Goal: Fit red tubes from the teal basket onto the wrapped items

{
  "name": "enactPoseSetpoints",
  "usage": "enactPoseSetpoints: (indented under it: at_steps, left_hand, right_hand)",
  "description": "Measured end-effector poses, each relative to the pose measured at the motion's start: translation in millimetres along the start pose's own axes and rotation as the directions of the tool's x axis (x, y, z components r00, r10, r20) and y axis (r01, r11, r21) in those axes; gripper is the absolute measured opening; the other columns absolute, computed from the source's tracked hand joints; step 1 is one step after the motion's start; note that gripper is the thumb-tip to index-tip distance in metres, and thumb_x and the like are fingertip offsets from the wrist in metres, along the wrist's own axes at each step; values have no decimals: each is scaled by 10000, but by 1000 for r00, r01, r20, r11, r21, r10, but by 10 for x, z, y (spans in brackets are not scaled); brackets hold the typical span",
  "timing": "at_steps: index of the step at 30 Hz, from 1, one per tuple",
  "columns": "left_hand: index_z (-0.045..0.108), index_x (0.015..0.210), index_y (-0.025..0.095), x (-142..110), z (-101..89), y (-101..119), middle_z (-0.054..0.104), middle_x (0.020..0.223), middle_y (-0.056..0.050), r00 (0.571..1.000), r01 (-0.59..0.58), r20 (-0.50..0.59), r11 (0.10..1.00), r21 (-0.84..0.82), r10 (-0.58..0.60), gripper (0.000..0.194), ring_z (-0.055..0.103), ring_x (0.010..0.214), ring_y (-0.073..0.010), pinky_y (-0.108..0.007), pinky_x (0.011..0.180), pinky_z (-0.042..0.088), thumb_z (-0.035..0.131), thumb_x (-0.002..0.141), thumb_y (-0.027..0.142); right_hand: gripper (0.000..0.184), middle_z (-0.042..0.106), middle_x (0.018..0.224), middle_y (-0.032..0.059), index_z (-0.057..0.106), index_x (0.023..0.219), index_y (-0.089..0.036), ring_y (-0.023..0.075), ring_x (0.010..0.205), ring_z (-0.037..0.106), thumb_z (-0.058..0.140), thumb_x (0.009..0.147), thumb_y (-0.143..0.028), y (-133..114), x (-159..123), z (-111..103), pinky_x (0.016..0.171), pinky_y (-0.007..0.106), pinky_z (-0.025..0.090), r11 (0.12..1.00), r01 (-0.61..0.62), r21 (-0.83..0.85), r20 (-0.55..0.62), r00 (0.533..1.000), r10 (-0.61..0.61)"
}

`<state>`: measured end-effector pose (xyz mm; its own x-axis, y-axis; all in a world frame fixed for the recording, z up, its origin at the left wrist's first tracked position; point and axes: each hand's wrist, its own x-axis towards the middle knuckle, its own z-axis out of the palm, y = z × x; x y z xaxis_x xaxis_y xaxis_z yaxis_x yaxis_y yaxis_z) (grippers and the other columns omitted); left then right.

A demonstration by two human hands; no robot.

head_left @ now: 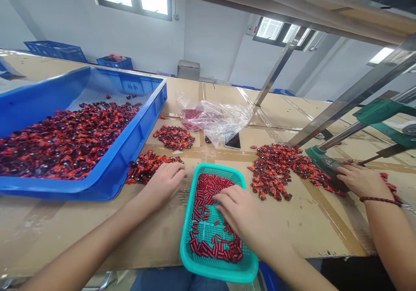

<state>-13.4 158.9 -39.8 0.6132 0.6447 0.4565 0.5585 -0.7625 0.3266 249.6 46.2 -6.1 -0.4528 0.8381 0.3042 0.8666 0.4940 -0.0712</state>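
My left hand (167, 179) hovers between a small pile of red-and-black glossy parts (144, 164) and a green mesh basket (185, 239); its fingers are curled together, and anything in them is hidden. Inside the basket lie many short dark-red tubes (221, 250), heaped at the far end and the near end, with bare mesh between. My right hand (238, 208) reaches over the basket's right rim. Its fingertips are bent down among the tubes and pressed together, and what they hold cannot be made out.
A large blue tray (130, 139) full of red-and-black parts stands left. More piles (273, 169) lie right of the basket. Behind are a plastic bag (224, 118) and a phone (232, 141). Another person's hand (364, 180) works by a green hand press (316, 154) at right.
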Motion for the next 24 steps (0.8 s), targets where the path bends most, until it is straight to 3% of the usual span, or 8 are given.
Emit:
enactPoseSetpoints:
  at_steps: [5, 10, 12, 18, 21, 24]
  left_hand:
    - [650, 1074, 184, -326, -151, 306, 713, 1074, -94, 964, 206, -100, 930, -304, -246, 150, 732, 995, -203, -336, 808, 636, 505, 1038, 199]
    - [685, 1126, 167, -584, -234, 534, 760, 1156, -140, 935, 275, -55, 817, -506, -349, 187, 785, 931, -206, -291, 709, 671, 611, 1003, 286]
    - [714, 1093, 181, -625, -274, 624, 762, 1100, -119, 924, 287, -60, 789, -544, -378, 163, 782, 911, -196, -273, 705, 669, 621, 996, 274]
    - [728, 1128, 294, -653, -447, 930, 746, 912, 26, 904, 259, -161, 810, -527, -395, 236, 720, 778, -108, -168, 722, 614, 696, 940, 154]
    - [676, 1150, 284, -675, -476, 1026, 752, 938, 37, 892, 226, -245, 844, -486, -379, 264, 732, 839, -105, -155, 795, 606, 705, 933, 137]
    - [663, 1120, 257, -679, -480, 1066, 758, 999, 9, 913, 165, -252, 856, -490, -321, 219, 741, 946, -113, -159, 875, 596, 657, 957, 111]
  right_hand:
    - [251, 737, 889, 77, 677, 926, -154, 252, 811, 687, 622, 851, 79, -154, 201, 210, 715, 360, 551, 986, 115, -120, 121, 988, -100]
    - [274, 692, 800, 76, 637, 867, -165, 259, 735, 658, 577, 824, 98, -163, 220, 317, 664, 365, 523, 973, 147, -179, 141, 982, -122]
    - [276, 685, 789, 73, 628, 863, -168, 257, 725, 655, 570, 815, 98, -154, 213, 334, 657, 365, 521, 973, 150, -176, 146, 981, -124]
    - [228, 687, 813, 51, 611, 872, -187, 232, 746, 670, 578, 877, 38, -107, 170, 307, 672, 345, 558, 987, 129, -92, 148, 982, -115]
    - [134, 708, 921, 72, 640, 1000, -170, 242, 833, 692, 622, 932, -56, -87, 144, 291, 731, 360, 598, 993, 113, -33, 140, 984, -107]
    - [257, 725, 1008, 101, 651, 1116, -145, 265, 902, 702, 635, 897, -12, -83, 135, 313, 784, 395, 617, 994, 109, 0, 136, 985, -108]
